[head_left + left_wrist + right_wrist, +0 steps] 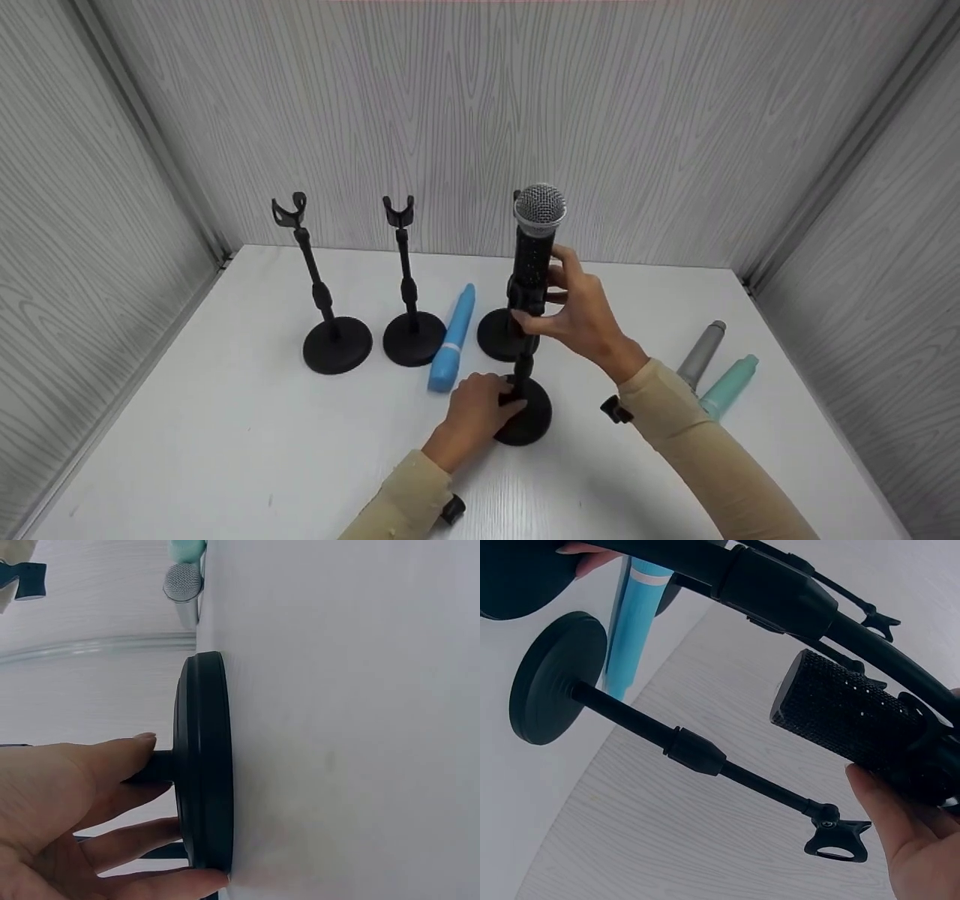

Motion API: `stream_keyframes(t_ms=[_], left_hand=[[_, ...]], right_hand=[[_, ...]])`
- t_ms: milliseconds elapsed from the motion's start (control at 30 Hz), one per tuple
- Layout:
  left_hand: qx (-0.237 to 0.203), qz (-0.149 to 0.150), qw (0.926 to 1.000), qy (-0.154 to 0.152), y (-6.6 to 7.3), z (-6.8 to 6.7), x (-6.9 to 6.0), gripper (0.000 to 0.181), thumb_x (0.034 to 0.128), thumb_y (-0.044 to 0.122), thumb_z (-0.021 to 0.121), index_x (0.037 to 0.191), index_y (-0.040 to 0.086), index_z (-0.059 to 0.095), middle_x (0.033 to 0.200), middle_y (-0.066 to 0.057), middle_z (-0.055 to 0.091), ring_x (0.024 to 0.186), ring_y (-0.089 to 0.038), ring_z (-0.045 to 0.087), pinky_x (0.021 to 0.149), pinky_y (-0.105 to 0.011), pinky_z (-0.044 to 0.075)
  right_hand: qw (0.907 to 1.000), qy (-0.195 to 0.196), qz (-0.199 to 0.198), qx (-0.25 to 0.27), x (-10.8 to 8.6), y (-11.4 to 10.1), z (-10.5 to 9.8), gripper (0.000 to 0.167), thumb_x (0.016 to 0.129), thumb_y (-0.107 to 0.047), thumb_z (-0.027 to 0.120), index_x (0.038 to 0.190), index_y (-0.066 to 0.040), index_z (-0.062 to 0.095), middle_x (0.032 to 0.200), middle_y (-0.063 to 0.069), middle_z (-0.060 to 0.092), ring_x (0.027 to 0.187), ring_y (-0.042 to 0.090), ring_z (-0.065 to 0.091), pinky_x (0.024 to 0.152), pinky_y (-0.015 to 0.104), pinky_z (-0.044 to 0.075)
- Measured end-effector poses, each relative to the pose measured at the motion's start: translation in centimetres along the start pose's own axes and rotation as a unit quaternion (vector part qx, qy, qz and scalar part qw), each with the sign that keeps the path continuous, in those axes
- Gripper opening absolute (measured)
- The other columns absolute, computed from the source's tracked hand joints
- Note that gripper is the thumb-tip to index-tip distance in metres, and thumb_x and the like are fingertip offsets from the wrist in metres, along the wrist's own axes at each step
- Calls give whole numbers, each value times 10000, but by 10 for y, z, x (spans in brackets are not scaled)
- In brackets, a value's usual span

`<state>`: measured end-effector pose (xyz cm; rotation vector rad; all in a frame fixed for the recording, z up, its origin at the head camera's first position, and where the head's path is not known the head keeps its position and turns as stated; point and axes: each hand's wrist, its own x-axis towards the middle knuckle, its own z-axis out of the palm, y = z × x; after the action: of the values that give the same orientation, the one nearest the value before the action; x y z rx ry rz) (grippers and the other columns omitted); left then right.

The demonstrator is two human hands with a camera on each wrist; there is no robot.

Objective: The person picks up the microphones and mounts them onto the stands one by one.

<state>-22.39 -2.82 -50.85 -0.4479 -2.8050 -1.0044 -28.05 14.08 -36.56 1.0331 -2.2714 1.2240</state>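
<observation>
A black, glittering microphone (534,251) with a silver mesh head sits tilted in the clip of the nearest black microphone stand (536,420). My right hand (589,319) grips this microphone around its lower body, close to the clip; in the right wrist view the microphone's flat end (787,694) sticks out past the clip. Low down, my left hand (472,412) holds the same stand. In the left wrist view its thumb lies against the pole, and its fingers reach to the edge of the round base (206,765), which rests on the table.
Behind stand two microphone stands with bare clips, one at left (337,346) and one mid-left (414,341). Another stand (499,335) is partly hidden behind the microphone. A blue microphone (454,341) lies between them. Grey (703,352) and teal (731,386) microphones lie at right, partly behind my sleeve.
</observation>
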Motion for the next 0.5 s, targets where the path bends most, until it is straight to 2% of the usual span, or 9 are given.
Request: stream_keyframes(t_ms=[300,500], left_hand=[[-121,22,9999,-85,2,0,0,269,938,233,759,1091,14,792,1015,-136,779,985,-313,726,820,-475,598],[-85,-11,9999,-96,3,1,0,262,936,237,762,1076,17,794,996,-137,779,970,-318,729,807,-479,598]], right_hand=[[9965,-585,503,313,1,0,-3,1092,724,-253,958,1559,-51,284,1292,116,621,1197,228,634,901,463,613],[9953,-522,647,505,0,-1,-2,1080,738,-238,949,1559,-59,272,1309,124,613,1197,243,640,926,492,601]])
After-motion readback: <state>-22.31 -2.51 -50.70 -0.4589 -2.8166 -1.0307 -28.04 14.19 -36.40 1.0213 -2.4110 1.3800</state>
